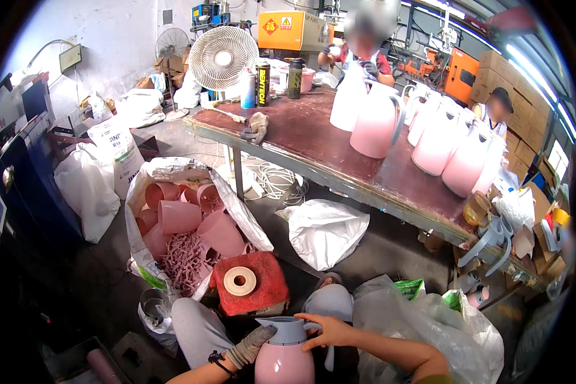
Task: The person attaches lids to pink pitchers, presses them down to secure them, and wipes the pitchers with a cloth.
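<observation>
a pink jug [283,358] with a grey lid stands low between the person's knees, the gloved left hand [249,346] pressed on its side, the bare right hand [329,331] gripping its top, beside a red stool [265,285].

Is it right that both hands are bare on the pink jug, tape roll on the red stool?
Not quite: in the head view the left hand wears a grey work glove; only the right hand is bare. Both are on the pink jug, and the tape roll lies on the red stool.
</observation>
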